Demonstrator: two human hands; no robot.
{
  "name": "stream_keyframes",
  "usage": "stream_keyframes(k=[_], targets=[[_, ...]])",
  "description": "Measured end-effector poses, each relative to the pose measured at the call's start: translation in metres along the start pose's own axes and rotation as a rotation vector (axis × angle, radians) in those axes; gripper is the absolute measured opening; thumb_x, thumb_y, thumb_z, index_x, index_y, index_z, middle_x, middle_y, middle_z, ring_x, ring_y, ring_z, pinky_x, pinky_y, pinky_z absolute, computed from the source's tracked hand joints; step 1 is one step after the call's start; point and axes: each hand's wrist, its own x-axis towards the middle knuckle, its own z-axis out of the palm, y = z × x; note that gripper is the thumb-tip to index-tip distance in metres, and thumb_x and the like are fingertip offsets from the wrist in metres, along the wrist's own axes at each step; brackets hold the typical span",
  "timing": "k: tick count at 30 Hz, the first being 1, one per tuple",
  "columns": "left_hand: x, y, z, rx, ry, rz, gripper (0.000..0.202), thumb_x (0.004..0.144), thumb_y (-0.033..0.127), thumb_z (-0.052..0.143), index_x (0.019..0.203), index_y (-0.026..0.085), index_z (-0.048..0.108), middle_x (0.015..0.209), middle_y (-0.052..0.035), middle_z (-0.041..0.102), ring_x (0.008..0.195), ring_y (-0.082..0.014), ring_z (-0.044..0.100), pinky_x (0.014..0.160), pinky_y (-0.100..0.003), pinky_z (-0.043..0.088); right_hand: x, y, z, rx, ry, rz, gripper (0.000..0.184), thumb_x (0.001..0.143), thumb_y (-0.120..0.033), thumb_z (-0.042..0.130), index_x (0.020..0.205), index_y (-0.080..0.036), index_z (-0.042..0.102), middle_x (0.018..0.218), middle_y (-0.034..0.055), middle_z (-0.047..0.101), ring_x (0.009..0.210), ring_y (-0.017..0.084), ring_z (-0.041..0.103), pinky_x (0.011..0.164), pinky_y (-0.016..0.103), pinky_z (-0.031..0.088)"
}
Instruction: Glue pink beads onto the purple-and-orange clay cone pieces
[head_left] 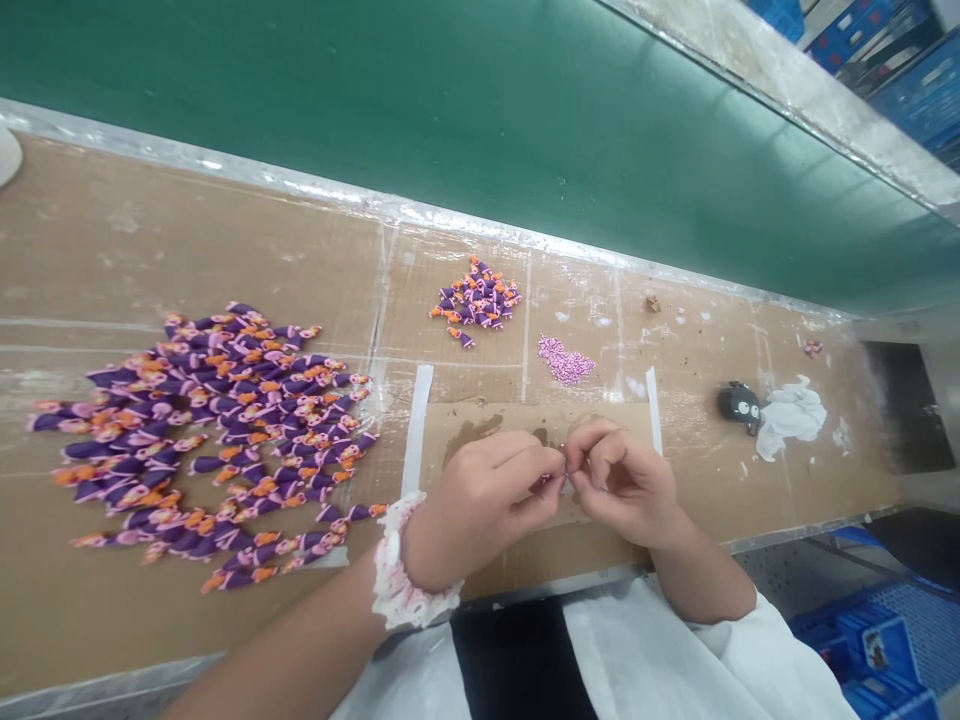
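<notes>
Over a cardboard mat [436,425], my left hand [491,500] and my right hand [622,475] meet fingertip to fingertip. Both are closed in a pinch. Whatever lies between the fingers is too small and too covered to name. A white, frilly scrunchie [409,570] circles my left wrist. To the left of that hand spreads a large group of small purple, orange and pink figures [247,430]. Beyond my hands lie a smaller heap of similar figures [480,298] and a patch of tiny pink-and-white pieces [566,362].
A black round object with white eyes [741,405] and a crumpled white tissue [791,415] lie at the right. Strips of white tape [418,430] flank the mat. Behind the cardboard-covered table [300,230] runs a green surface [450,110]. Blue crates [870,640] stand below right.
</notes>
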Motion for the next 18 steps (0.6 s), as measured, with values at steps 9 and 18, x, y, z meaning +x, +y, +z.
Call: stream_keyframes(k=[9,18], targets=[[0.0012,0.0005,0.0039,0.072,0.029,0.054,0.019,0.084,0.006,0.05,0.068,0.016,0.054,0.057,0.0023,0.052,0.054,-0.0096,0.047,0.052,-0.021,0.041,-0.0001,0.0014,-0.001,-0.058,-0.027,-0.02,0.026,0.081,-0.001,0.056,0.08,-0.024,0.042,0.084,0.0001,0.054,0.073,0.013,0.054,0.065,0.028,0.046],[-0.0005,-0.0036,0.0026,0.325,0.014,0.163,0.022,0.086,0.008,0.046,0.068,0.019,0.051,0.058,0.0003,0.056,0.055,-0.0133,0.048,0.053,-0.027,0.042,0.0009,0.0016,-0.0013,-0.136,-0.031,-0.043,0.021,0.085,-0.005,0.055,0.084,-0.023,0.046,0.086,0.0017,0.056,0.076,0.014,0.056,0.068,0.03,0.048]])
